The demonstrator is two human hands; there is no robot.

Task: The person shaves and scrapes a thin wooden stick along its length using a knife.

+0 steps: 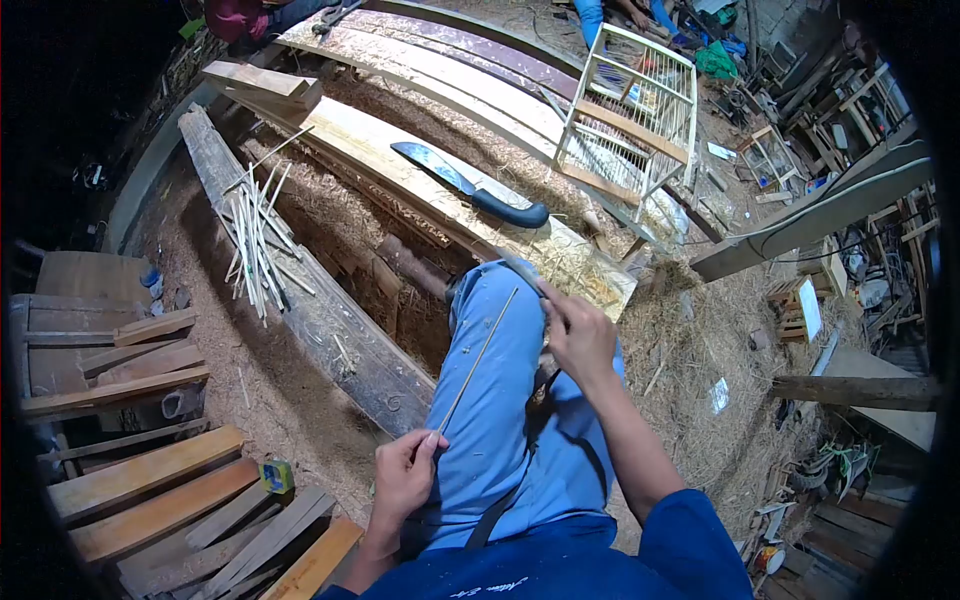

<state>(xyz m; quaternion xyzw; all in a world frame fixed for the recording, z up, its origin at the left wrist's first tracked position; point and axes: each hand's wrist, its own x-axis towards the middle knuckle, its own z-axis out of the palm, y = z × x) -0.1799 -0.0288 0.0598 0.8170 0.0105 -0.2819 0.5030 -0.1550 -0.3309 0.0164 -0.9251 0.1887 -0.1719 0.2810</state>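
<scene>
My left hand (405, 470) pinches the lower end of a thin wooden stick (480, 355), which slants up across my blue trouser leg (500, 400). By the knee, my right hand (583, 340) is closed around a knife (522, 268); its narrow grey blade points up and left, and the handle is hidden in the fingers. The stick's far tip ends just short of this hand. Ahead of the knee, a large knife (435, 167) with a black handle lies on a pale plank. A loose bundle of thin sticks (262, 235) rests on a weathered board to the left.
Wood shavings cover the ground around the weathered board (350, 335) and the pale plank (370, 145). A slatted wooden cage (630, 120) stands at upper right. Cut boards (150, 475) and a yellow tape measure (277, 477) are at lower left. Other people are partly visible at the top.
</scene>
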